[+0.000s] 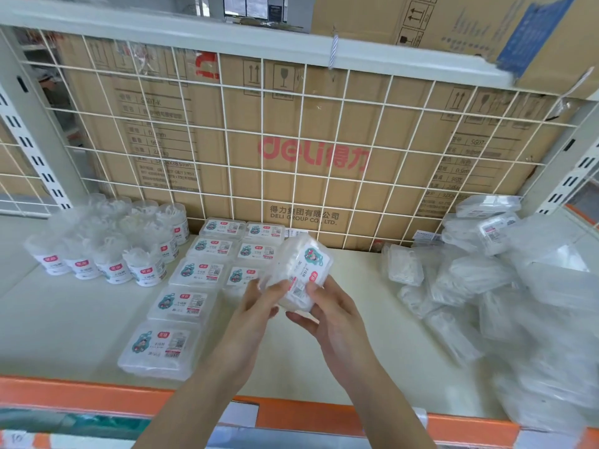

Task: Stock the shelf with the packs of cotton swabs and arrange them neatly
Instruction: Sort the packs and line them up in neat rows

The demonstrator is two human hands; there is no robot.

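One pack (301, 273) of cotton swabs is held clear of the shelf (64, 319), above its middle, tilted with the label facing up and turned askew. The left hand (259, 306) has its fingers curled round the pack's near left edge. The right hand (330, 315) pinches the near right end between thumb and fingers, so both hands are clamped on it. The laid packs (183, 303) lie flat in two columns running back toward the wire grid (291, 124); the left column reaches the shelf front, the right column stops short of it. Round tubs (146, 270) stand in a group further left. A loose heap of packs (470, 277) lies at the right, unsorted. Judged step: orienting one pack before placement. The next move calls for squaring the label to match its neighbours, then setting it flat in the vacant place at the front of the right column, edges flush.
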